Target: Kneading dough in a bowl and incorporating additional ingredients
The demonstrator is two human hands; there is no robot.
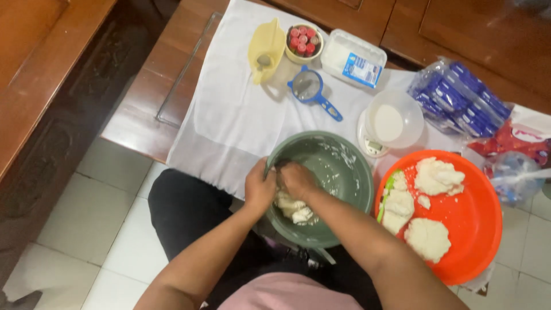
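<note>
Dough [294,209] is gripped by both hands, left hand [259,189] and right hand [297,179], fingers closed on it. The green bowl [344,172] could be tipped off the lap if pressed hard.

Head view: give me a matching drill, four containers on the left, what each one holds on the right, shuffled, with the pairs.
Containers:
1. green bowl
2. orange tray
3. small cream cup
4. clear tub on the scale

Contents:
A. white powder
B. several flattened white dough lumps
C. small red pieces
D. white dough worked by both hands, left hand and right hand

Pairs: 1-D, 2-B, 3-C, 4-A
</note>
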